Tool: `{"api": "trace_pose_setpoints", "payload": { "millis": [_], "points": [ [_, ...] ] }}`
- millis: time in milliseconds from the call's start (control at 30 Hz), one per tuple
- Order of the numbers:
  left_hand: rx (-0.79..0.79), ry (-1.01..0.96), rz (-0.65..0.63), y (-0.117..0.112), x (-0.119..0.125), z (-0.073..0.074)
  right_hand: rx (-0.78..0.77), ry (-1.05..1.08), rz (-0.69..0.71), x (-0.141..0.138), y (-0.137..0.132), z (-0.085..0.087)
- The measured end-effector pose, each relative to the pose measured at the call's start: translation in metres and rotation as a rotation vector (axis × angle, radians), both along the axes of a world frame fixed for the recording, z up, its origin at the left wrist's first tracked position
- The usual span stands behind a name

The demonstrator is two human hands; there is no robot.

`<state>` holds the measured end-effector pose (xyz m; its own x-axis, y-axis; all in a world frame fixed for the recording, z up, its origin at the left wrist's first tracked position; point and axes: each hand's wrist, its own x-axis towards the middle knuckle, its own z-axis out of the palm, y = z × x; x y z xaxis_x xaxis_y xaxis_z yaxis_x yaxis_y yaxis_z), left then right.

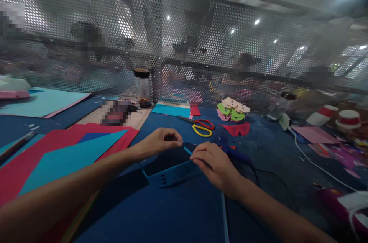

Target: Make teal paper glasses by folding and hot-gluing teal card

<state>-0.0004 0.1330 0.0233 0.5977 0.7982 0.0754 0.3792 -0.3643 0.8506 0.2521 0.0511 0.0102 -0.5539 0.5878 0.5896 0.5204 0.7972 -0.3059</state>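
Note:
My right hand (214, 164) has its thumb and fingers closed on the end of a blue paper piece (172, 174), whose long edge stands above the dark blue work surface (155, 216). Several black dots mark its left part, and a short light blue end shows by my fingertips. My left hand (165, 141) is above the piece, apart from it, with thumb and forefinger pinched together; anything between them is too small to make out. Just beyond my hands lie scissors (202, 127) with red and yellow handles. A dark blue glue gun (234, 153) rests right of my right hand.
Red paper sheets (54, 143) and a blue sheet (77, 155) lie left. Dotted paper cutouts (231, 110) are stacked beyond the scissors, near a red cutout (237, 129). A jar (143, 89) stands by the perforated metal screen (189, 17). A white cable (316, 166) crosses the right side.

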Motion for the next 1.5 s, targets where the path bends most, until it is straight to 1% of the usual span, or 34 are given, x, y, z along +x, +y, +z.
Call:
{"api": "trace_pose_setpoints", "payload": {
  "millis": [100,200,533,700,800,900,1067,1267,1500],
  "points": [
    [0.053,0.023,0.023,0.000,0.000,0.000,0.001,0.003,0.003,0.001,0.001,-0.001],
    [0.071,0.062,-0.007,-0.003,0.000,-0.001,-0.003,-0.006,0.007,0.002,0.001,-0.003],
    [0.024,0.113,-0.090,-0.006,-0.001,-0.004,-0.062,0.015,0.006,0.003,0.000,0.000],
    [0.119,0.094,-0.049,-0.009,0.000,-0.004,-0.096,0.047,0.005,0.002,0.000,-0.002],
    [0.201,0.059,-0.028,-0.009,0.000,-0.006,-0.075,0.060,0.011,0.002,0.002,-0.004],
    [0.252,0.032,-0.036,-0.008,-0.001,-0.008,-0.050,0.063,0.014,0.001,0.003,-0.006],
    [0.268,0.031,-0.048,-0.008,-0.001,-0.010,-0.051,0.060,0.008,0.002,0.003,-0.005],
    [0.305,0.050,-0.027,-0.010,0.000,-0.008,-0.062,0.047,0.006,0.002,0.003,-0.006],
    [0.331,0.087,-0.050,-0.010,0.001,-0.008,-0.046,-0.009,-0.011,-0.001,0.002,-0.006]
  ]
}}
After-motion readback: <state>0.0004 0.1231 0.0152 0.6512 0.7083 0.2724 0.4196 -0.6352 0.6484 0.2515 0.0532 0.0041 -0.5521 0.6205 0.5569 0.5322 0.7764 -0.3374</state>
